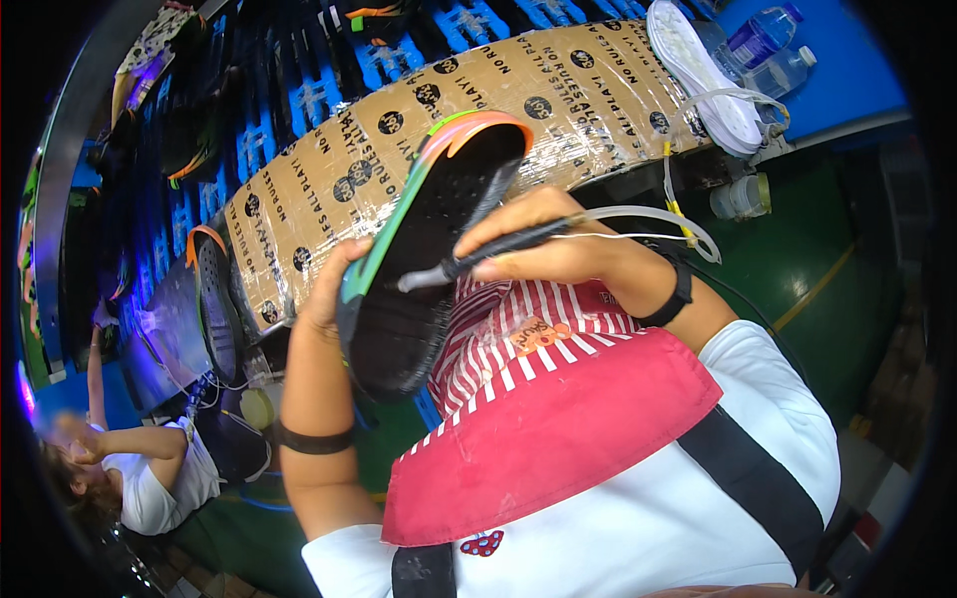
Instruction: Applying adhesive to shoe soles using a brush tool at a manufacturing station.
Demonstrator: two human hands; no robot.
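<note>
one sole in left fingers; right fingers above.

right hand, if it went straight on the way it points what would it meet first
The black shoe sole: the tool in the right hand points at it, perhaps touching; depth is unclear.

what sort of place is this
Likely a shoe factory or workshop: a sole in the left hand, a second sole beside the cardboard, and a co-worker further along.
</note>
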